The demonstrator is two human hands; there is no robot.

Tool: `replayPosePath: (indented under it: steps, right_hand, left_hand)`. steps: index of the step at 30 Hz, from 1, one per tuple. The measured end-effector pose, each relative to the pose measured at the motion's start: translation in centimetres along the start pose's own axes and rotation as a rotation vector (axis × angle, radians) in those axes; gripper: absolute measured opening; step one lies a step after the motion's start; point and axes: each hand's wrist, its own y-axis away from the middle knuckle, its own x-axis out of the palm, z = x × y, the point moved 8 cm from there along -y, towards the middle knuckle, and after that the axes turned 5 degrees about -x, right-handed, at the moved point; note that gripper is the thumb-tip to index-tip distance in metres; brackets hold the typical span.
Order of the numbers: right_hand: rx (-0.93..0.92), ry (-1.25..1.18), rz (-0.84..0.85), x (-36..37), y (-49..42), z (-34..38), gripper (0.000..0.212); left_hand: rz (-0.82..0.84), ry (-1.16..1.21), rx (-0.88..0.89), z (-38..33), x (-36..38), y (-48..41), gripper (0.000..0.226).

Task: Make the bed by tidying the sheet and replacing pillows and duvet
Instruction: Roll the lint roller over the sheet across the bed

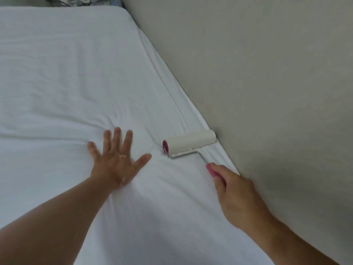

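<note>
While the left hand (116, 161) is pressing spread fingers (116, 137) to keep the sheet (63, 77) taut, the right hand (236, 196) is gripping the lint roller (191, 143) handle, rolling at right of centre.

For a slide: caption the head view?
Left hand flat on the white sheet; right hand holds a lint roller on it by the wall.

No text, label, brand, number or sign can be read anywhere in view.
</note>
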Motion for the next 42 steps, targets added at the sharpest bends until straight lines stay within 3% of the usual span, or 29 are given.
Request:
replayPosePath:
  steps: [7, 12, 16, 23, 27, 30, 36, 42]
  right_hand:
    - [0.086, 0.108, 0.071, -5.2, 8.9, -1.3, 0.036]
    - [0.025, 0.004, -0.066, -6.0, 4.1, 1.1, 0.036]
    - [0.064, 0.024, -0.037, -2.1, 2.2, 0.2, 0.035]
    - [0.126, 0.032, 0.049, -1.4, 19.9, -7.8, 0.039]
    - [0.187, 0.018, 0.070, -2.2, 27.0, -8.7, 0.046]
    - [0.199, 0.022, 0.061, -2.0, 26.5, -8.6, 0.044]
    - [0.128, 0.006, -0.036, -0.4, 17.1, -6.9, 0.039]
    - [0.157, 0.047, 0.031, -1.9, 27.1, -9.4, 0.040]
  left_hand:
    - [0.041, 0.011, 0.090, -3.5, -0.1, 5.8, 0.095]
    - [0.006, -0.014, 0.111, -5.3, 1.3, 8.9, 0.089]
    - [0.009, -0.038, 0.103, -5.1, 1.6, 8.5, 0.090]
    - [0.014, -0.059, 0.129, -5.5, 0.8, 10.1, 0.093]
    - [0.040, -0.054, 0.189, -7.0, 1.5, 14.1, 0.092]
    - [0.029, -0.057, 0.218, -8.1, 2.1, 16.4, 0.088]
    - [-0.012, -0.100, 0.234, -8.1, 2.2, 16.8, 0.089]
    - [0.034, -0.079, 0.211, -8.4, 2.2, 17.9, 0.082]
